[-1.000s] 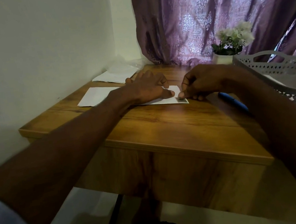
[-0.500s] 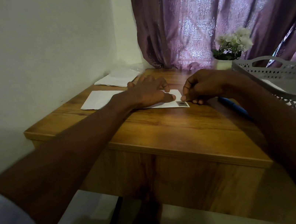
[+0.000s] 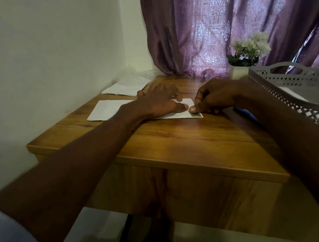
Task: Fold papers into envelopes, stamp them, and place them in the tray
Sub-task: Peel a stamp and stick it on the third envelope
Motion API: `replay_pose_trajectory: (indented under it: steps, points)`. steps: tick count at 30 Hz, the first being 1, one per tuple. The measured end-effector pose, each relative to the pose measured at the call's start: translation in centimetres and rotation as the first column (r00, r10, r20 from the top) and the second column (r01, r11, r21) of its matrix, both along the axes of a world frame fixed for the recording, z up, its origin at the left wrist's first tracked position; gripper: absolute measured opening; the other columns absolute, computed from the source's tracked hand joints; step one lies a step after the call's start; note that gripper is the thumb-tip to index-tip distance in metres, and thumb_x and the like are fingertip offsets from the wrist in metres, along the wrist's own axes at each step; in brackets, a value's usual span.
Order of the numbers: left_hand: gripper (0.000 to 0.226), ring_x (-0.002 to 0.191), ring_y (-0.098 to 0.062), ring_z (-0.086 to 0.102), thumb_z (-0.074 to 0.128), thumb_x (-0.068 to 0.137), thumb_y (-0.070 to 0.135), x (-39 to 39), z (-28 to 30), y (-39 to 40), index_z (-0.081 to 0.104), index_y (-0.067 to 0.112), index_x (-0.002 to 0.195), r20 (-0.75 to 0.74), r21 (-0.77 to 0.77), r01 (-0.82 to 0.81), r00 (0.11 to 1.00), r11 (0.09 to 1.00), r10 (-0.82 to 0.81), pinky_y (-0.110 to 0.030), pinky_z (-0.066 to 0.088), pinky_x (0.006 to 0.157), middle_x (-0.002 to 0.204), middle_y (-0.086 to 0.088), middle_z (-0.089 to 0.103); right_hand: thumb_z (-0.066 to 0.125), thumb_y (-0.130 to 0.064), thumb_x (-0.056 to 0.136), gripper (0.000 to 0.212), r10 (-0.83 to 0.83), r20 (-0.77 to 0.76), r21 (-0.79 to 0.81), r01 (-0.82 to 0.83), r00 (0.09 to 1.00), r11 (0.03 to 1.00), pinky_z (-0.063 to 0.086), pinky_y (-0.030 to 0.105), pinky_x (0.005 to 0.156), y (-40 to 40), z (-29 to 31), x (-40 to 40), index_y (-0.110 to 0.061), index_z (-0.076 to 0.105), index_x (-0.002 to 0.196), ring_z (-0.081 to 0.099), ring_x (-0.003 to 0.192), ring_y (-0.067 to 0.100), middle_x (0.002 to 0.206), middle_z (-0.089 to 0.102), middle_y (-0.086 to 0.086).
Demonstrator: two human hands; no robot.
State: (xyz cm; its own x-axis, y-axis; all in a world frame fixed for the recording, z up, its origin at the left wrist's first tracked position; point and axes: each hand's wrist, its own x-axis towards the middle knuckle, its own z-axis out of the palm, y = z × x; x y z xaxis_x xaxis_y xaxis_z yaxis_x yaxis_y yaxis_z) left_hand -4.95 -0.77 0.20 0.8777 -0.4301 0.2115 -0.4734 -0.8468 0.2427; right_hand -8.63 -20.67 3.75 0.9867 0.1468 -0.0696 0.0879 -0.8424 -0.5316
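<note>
The stamp (image 3: 197, 115) sits on the near right corner of the white envelope (image 3: 182, 110), and over the last second very little about that has altered: the envelope lies in the same spot on the wooden bench (image 3: 178, 143), flat, with the small dark stamp at the same corner. What has changed is the right hand (image 3: 216, 96): its curled fingers have drawn in closer, and its thumb tip now presses down at the stamp's inner edge, almost touching the left thumb. The left hand (image 3: 158, 103) stays spread flat over the envelope, fingers straight, pinning it and gripping nothing. The right hand holds nothing that I can make out either; it looks to be rubbing the stamp down rather than carrying it. I take that to mean the sticking is nearly finished and this envelope is close to ready for the grey perforated tray (image 3: 303, 85), which stands at the right edge of the bench, well apart from the envelope. More paper waits to the left: a sheet (image 3: 107, 111) just behind the left wrist and a further stack (image 3: 126, 87) by the wall. A pot of white flowers (image 3: 248, 52) stands before the purple curtain (image 3: 241, 7).
</note>
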Motion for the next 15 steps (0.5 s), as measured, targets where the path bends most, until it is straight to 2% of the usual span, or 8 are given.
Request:
replay_pose_trajectory:
  steps: [2, 5, 9, 11, 13, 15]
  points:
    - [0.041, 0.145, -0.026, 0.032, 0.054, 0.092, 0.071, 0.1, 0.0, 0.0, 0.053, 0.044, 0.123, 0.003, 0.012, -0.003, 1.0, 1.0, 0.003, -0.061, 0.018, 0.119, 0.151, 0.002, 0.042, 0.078, -0.026, 0.088, 0.021, -0.051, 0.027, 0.019, 0.05, 0.998, 0.999, 0.046, 0.022, 0.052, 0.1, -0.3, 0.4, -0.009, 0.066, 0.088, 0.053, 0.055, 0.013, 0.065, 0.063, 0.004]
    - [0.04, 0.145, -0.026, 0.031, 0.053, 0.094, 0.069, 0.1, 0.0, 0.0, 0.053, 0.043, 0.125, 0.0, 0.013, -0.001, 1.0, 1.0, 0.001, -0.059, 0.017, 0.117, 0.151, 0.001, 0.041, 0.076, -0.035, 0.089, 0.028, -0.053, 0.057, 0.027, 0.052, 0.997, 0.998, 0.045, 0.022, 0.05, 0.0, -0.4, 0.3, -0.011, 0.064, 0.083, 0.052, 0.05, 0.011, 0.059, 0.062, 0.001]
    - [0.035, 0.144, -0.025, 0.031, 0.052, 0.096, 0.065, 0.2, -0.1, 0.1, 0.054, 0.043, 0.124, 0.003, -0.01, 0.009, 1.0, 1.0, -0.009, -0.058, 0.017, 0.116, 0.149, 0.002, 0.042, 0.081, -0.034, 0.084, 0.032, 0.002, 0.016, 0.028, -0.002, 1.0, 1.0, 0.044, 0.021, 0.05, 0.0, -0.3, -0.1, -0.007, 0.068, 0.093, 0.051, 0.051, 0.01, 0.061, 0.062, 0.001]
    - [0.033, 0.145, -0.025, 0.031, 0.052, 0.096, 0.064, 0.3, -0.2, 0.1, 0.054, 0.043, 0.122, 0.008, -0.011, 0.007, 1.0, 1.0, -0.007, -0.058, 0.016, 0.117, 0.15, 0.003, 0.042, 0.079, -0.031, 0.087, 0.03, -0.044, 0.05, 0.018, 0.043, 0.998, 0.999, 0.045, 0.022, 0.051, 0.0, -0.5, 0.4, -0.004, 0.07, 0.095, 0.052, 0.051, 0.011, 0.06, 0.063, 0.001]
    - [0.029, 0.144, -0.024, 0.033, 0.053, 0.096, 0.064, 0.5, -0.4, 0.0, 0.055, 0.044, 0.118, 0.026, -0.018, 0.005, 1.0, 1.0, -0.005, -0.058, 0.017, 0.117, 0.148, 0.004, 0.044, 0.077, -0.031, 0.09, 0.024, -0.096, 0.092, 0.015, 0.095, 0.991, 0.995, 0.045, 0.022, 0.05, 0.0, -0.8, 0.9, -0.008, 0.07, 0.089, 0.053, 0.048, 0.012, 0.058, 0.064, 0.001]
    - [0.022, 0.138, -0.022, 0.038, 0.055, 0.095, 0.063, 0.6, -0.4, 0.0, 0.057, 0.045, 0.109, 0.076, -0.038, -0.004, 0.997, 0.999, 0.007, -0.058, 0.022, 0.115, 0.136, 0.007, 0.051, 0.075, -0.031, 0.092, 0.023, -0.109, 0.113, 0.026, 0.107, 0.988, 0.994, 0.043, 0.021, 0.047, 0.0, -1.1, 1.0, -0.012, 0.068, 0.081, 0.051, 0.044, 0.011, 0.054, 0.063, 0.0]
